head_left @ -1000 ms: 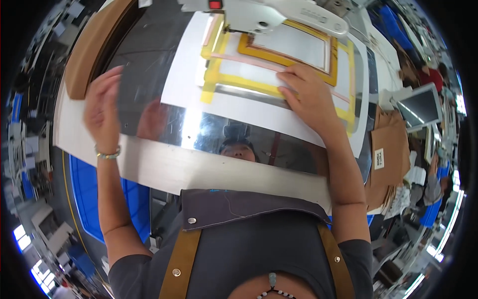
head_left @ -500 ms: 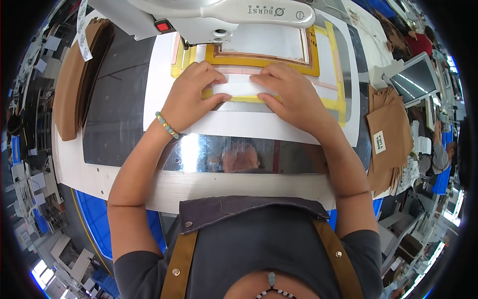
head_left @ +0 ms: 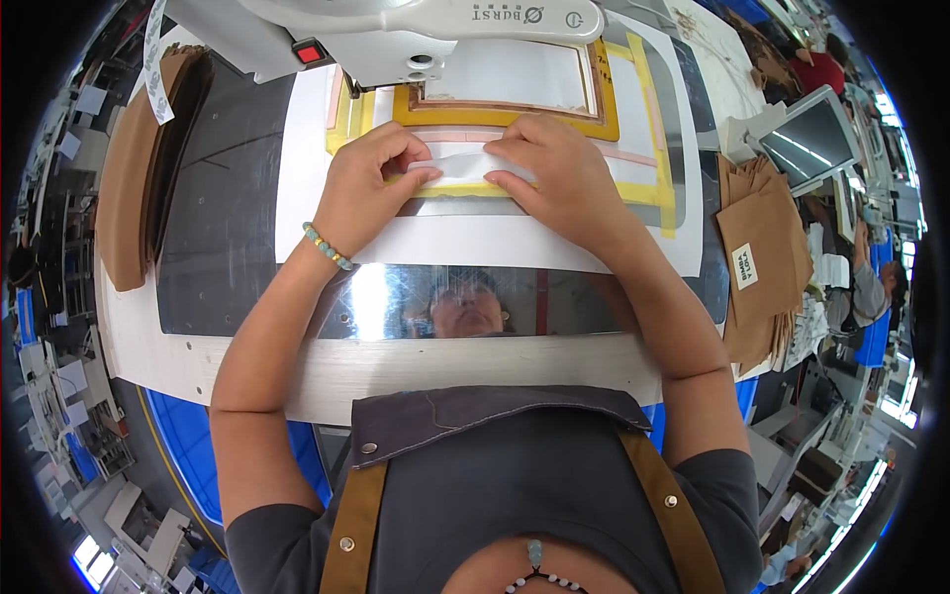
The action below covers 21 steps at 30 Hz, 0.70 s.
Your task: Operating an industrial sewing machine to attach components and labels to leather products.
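Observation:
A short white strip (head_left: 457,168), which looks like paper or film, spans the gap between my two hands and bows slightly. My left hand (head_left: 361,193) pinches its left end between thumb and curled fingers. At the other end my right hand (head_left: 564,183) grips it the same way, thumb below and fingers above. Beneath the strip is a white sheet (head_left: 445,238) bordered with yellow tape (head_left: 653,129) and crossed by a pink line. Just beyond my fingers lies a yellow rectangular frame (head_left: 603,99) with a pale inner area. My fingers cover both strip ends.
A white machine head (head_left: 416,64) with a red switch (head_left: 309,51) overhangs the far side. Brown folded pieces (head_left: 134,188) stand at the left edge; brown bags (head_left: 762,247) are piled right, below a small screen (head_left: 809,139). A shiny metal plate (head_left: 584,307) lies nearest me.
The strip, flatter before, now bows, and its left end has tilted up as my left fingers curl more tightly. The whole view has shifted slightly.

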Each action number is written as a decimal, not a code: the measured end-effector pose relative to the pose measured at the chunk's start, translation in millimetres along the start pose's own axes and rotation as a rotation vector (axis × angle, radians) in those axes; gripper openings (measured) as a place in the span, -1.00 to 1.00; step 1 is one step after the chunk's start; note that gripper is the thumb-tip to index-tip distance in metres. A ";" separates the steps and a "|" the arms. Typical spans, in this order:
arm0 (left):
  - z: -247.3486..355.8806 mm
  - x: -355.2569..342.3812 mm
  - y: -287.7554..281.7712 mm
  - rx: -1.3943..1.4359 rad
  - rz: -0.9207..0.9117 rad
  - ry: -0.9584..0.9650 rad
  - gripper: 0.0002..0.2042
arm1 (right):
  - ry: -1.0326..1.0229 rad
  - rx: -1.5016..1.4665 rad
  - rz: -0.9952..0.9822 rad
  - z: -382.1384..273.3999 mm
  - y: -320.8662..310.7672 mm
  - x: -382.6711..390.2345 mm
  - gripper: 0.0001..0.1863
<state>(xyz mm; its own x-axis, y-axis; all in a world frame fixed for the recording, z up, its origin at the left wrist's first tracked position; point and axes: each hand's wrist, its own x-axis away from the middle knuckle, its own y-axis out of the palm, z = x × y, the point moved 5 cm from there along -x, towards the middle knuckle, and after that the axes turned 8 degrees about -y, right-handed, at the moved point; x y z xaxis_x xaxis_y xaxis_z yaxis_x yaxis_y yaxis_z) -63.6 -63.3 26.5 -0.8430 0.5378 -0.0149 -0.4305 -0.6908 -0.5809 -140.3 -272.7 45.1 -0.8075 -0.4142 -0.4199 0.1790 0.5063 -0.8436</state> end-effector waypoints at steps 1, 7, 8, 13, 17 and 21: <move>0.1 0.1 -1.2 0.044 0.027 0.006 -0.83 | -0.012 0.005 0.018 -2.1 -1.8 -1.0 -0.73; -0.6 0.2 -1.3 0.021 0.028 0.038 -0.84 | -0.014 -0.132 0.061 -2.5 -13.6 -15.1 -0.75; -0.9 0.1 -1.2 0.017 0.009 0.038 -0.84 | 0.008 -0.121 0.050 -0.9 -13.3 -18.6 -0.75; -0.3 0.9 -1.1 0.019 -0.056 0.048 -0.86 | -0.089 -0.136 0.011 -5.9 0.3 -36.3 -0.79; -0.8 -0.1 -1.0 0.045 -0.091 0.025 -0.85 | 0.028 -0.255 -0.071 -1.4 4.9 -38.0 -0.81; 0.7 -0.7 -3.0 -0.147 -0.070 0.073 -0.72 | 0.108 -0.361 -0.065 3.8 -4.5 -30.8 -0.81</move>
<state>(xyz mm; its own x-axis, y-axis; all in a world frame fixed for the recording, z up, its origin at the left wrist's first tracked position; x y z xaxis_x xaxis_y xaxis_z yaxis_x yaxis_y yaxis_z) -62.0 -62.0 28.9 -0.7843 0.6198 -0.0260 -0.4314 -0.5751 -0.6950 -114.1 -265.0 60.5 -0.8687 -0.3820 -0.3154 -0.0688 0.7236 -0.6868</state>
